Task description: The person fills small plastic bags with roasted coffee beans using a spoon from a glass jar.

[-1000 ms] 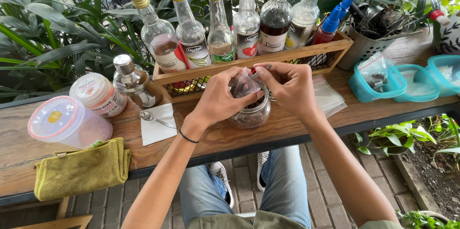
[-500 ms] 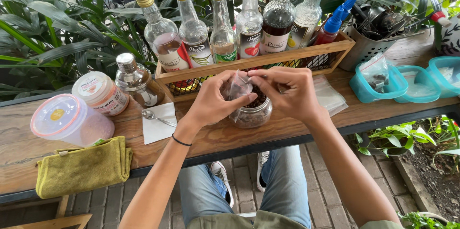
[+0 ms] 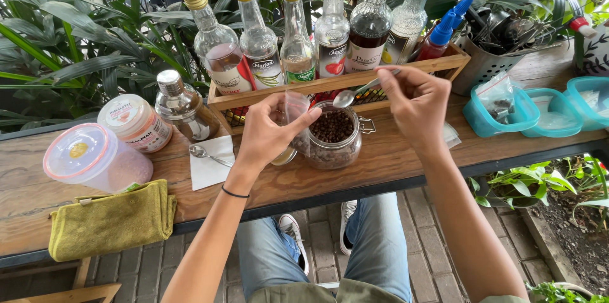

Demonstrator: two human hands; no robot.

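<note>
Partly hidden, small bag behind left hand

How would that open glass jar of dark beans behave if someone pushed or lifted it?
The glass jar looks squat and well filled, so it would probably feel heavy and slide rather than tip. Being glass, it may be slippery and could break if dropped. With its lid open, beans might spill if tilted.

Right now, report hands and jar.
Left hand holds small clear bag. Right hand holds spoon over open jar. Nothing blocking.
</note>
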